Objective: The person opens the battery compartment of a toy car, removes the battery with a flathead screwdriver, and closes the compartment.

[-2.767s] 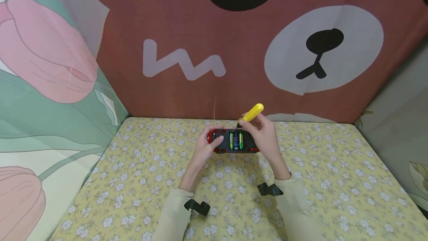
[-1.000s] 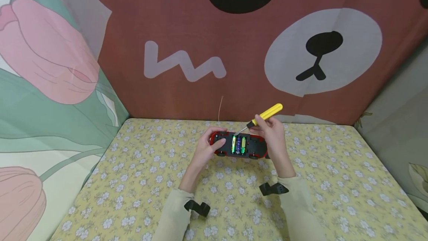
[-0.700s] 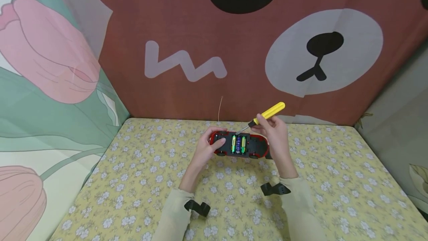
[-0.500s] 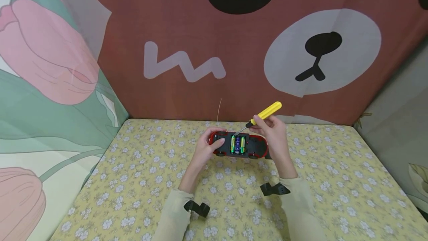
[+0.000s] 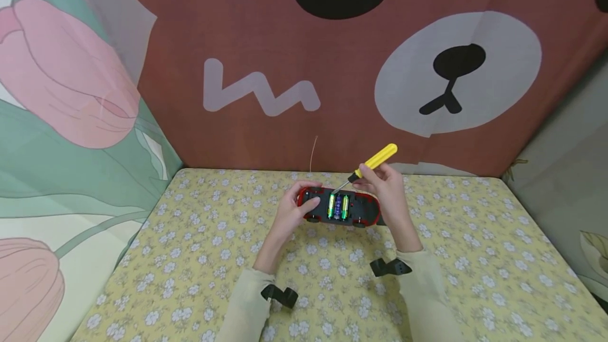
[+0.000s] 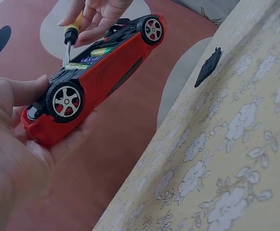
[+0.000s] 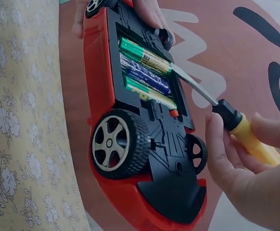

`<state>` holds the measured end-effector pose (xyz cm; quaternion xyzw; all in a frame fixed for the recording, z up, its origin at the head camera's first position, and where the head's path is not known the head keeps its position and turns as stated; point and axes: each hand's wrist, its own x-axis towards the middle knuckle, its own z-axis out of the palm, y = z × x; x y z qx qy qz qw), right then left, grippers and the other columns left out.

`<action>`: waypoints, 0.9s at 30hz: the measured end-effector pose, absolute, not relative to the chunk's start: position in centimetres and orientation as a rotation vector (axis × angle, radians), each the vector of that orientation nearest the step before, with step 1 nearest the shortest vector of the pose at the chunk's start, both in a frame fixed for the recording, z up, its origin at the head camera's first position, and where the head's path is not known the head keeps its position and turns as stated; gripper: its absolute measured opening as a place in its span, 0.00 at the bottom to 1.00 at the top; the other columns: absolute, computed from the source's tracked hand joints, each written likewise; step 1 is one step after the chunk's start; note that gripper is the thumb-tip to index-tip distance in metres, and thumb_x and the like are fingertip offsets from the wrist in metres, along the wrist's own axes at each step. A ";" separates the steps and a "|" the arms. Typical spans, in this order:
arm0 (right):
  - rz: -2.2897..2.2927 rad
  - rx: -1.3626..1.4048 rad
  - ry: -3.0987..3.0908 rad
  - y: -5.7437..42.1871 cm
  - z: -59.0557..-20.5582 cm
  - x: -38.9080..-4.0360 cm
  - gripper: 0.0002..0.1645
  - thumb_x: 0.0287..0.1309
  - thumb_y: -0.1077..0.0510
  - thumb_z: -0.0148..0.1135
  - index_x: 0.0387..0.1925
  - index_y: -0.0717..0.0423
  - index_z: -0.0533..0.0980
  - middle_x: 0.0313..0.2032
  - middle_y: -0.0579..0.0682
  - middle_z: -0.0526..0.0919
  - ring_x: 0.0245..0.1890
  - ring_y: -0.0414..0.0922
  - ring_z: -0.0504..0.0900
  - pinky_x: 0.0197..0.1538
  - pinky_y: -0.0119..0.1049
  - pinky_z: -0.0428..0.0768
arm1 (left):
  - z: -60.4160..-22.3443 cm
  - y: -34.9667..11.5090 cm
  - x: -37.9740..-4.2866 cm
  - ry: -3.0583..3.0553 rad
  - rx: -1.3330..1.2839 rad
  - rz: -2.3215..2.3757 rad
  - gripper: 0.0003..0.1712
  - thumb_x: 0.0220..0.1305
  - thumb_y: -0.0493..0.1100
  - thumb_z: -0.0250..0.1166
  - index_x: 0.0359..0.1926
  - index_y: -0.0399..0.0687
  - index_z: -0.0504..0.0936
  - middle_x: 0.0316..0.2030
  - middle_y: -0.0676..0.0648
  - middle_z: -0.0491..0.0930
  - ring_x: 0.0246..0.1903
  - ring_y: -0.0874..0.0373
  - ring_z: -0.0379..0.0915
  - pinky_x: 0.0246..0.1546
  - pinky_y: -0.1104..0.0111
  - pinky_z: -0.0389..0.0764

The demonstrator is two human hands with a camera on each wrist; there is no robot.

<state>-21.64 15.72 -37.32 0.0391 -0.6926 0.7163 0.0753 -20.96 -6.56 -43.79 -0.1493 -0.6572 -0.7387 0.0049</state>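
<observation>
My left hand (image 5: 291,207) grips one end of a red toy car (image 7: 99,72), held with its black underside up and the thumb pressing on that side. Three batteries sit side by side in the uncovered battery compartment: green-and-gold ones (image 7: 145,55) at either side, a dark blue one (image 7: 147,76) in the middle. In my right hand (image 5: 393,202), a yellow-handled screwdriver (image 5: 380,157) is pinched between thumb and fingers. Its flat metal tip (image 7: 179,72) is right at the end of the outer green battery, at the compartment's edge, in the right wrist view.
A small black plastic piece (image 6: 208,67) lies on the flowered tablecloth (image 5: 199,257). One thin wire (image 5: 313,154) rises behind the car. A brown bear-print curtain (image 5: 237,141) hangs just past the table's far edge.
Since the earliest frame, my right hand has shifted right and the screwdriver leans lower, its shaft now showing. The car has moved slightly right. Over the last half second little has changed.
</observation>
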 end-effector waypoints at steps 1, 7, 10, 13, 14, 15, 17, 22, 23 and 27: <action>2.161 0.102 -2.076 15.7 -37.4 -21.7 0.22 0.74 0.54 0.62 0.56 0.70 0.74 0.40 0.50 0.83 0.34 0.39 0.87 0.44 0.36 0.87 | -43.8 -6.5 -20.9 -2.058 -0.474 -2.314 0.20 0.69 0.33 0.67 0.61 0.37 0.78 0.60 0.39 0.77 0.52 0.50 0.77 0.44 0.64 0.84; 2.220 0.009 -2.068 15.8 -37.5 -22.0 0.24 0.74 0.52 0.62 0.56 0.70 0.73 0.37 0.48 0.83 0.31 0.39 0.87 0.43 0.35 0.87 | -43.8 -6.5 -20.9 -2.053 -0.494 -2.322 0.19 0.69 0.33 0.67 0.60 0.36 0.78 0.61 0.40 0.77 0.54 0.49 0.76 0.45 0.63 0.84; 2.243 -0.051 -2.063 15.8 -37.6 -22.1 0.23 0.75 0.53 0.61 0.56 0.71 0.72 0.34 0.47 0.83 0.29 0.38 0.86 0.42 0.34 0.86 | -43.7 -6.4 -20.8 -2.053 -0.505 -2.321 0.19 0.70 0.33 0.66 0.59 0.35 0.78 0.62 0.39 0.77 0.54 0.49 0.76 0.45 0.63 0.84; 2.262 -0.112 -2.057 15.8 -37.7 -22.2 0.24 0.75 0.54 0.60 0.56 0.73 0.71 0.31 0.47 0.82 0.28 0.38 0.86 0.41 0.33 0.86 | -43.7 -6.4 -20.7 -2.053 -0.518 -2.319 0.19 0.70 0.32 0.66 0.59 0.34 0.77 0.63 0.38 0.76 0.55 0.49 0.76 0.45 0.64 0.84; 2.266 -0.130 -2.058 15.8 -37.7 -22.3 0.24 0.75 0.54 0.60 0.56 0.73 0.71 0.31 0.47 0.81 0.28 0.38 0.86 0.40 0.33 0.86 | -43.6 -6.4 -20.7 -2.054 -0.523 -2.316 0.19 0.70 0.32 0.66 0.59 0.34 0.77 0.63 0.37 0.76 0.55 0.49 0.76 0.45 0.64 0.84; 2.271 -0.146 -2.058 15.8 -37.8 -22.3 0.24 0.75 0.53 0.60 0.56 0.73 0.71 0.31 0.48 0.81 0.28 0.38 0.86 0.40 0.33 0.86 | -43.6 -6.4 -20.7 -2.054 -0.528 -2.315 0.19 0.70 0.32 0.66 0.59 0.34 0.77 0.63 0.37 0.76 0.55 0.49 0.76 0.45 0.64 0.84; 2.284 -0.169 -2.054 15.8 -37.9 -22.4 0.24 0.75 0.53 0.61 0.55 0.72 0.71 0.31 0.48 0.81 0.27 0.38 0.86 0.40 0.33 0.86 | -43.7 -6.3 -20.7 -2.058 -0.527 -2.309 0.19 0.69 0.32 0.66 0.59 0.34 0.78 0.63 0.37 0.76 0.55 0.49 0.76 0.45 0.64 0.84; 2.306 -0.168 -2.041 16.0 -38.3 -22.7 0.26 0.75 0.52 0.60 0.56 0.73 0.70 0.31 0.49 0.80 0.28 0.38 0.86 0.41 0.33 0.86 | -43.6 -6.3 -20.7 -2.069 -0.517 -2.303 0.20 0.69 0.33 0.66 0.60 0.35 0.78 0.62 0.38 0.76 0.54 0.49 0.77 0.44 0.65 0.84; 2.309 -0.161 -2.027 16.1 -38.4 -22.7 0.26 0.75 0.52 0.60 0.57 0.73 0.70 0.31 0.48 0.80 0.28 0.38 0.86 0.41 0.33 0.86 | -43.6 -6.3 -20.8 -2.071 -0.507 -2.303 0.20 0.70 0.33 0.66 0.60 0.36 0.78 0.63 0.38 0.76 0.54 0.49 0.77 0.45 0.65 0.84; 2.298 -0.122 -1.969 16.3 -38.2 -22.5 0.24 0.75 0.51 0.60 0.56 0.69 0.72 0.31 0.47 0.82 0.29 0.38 0.85 0.41 0.32 0.86 | -43.8 -6.3 -20.9 -2.063 -0.439 -2.319 0.21 0.71 0.34 0.65 0.62 0.36 0.77 0.63 0.39 0.76 0.53 0.49 0.77 0.45 0.65 0.84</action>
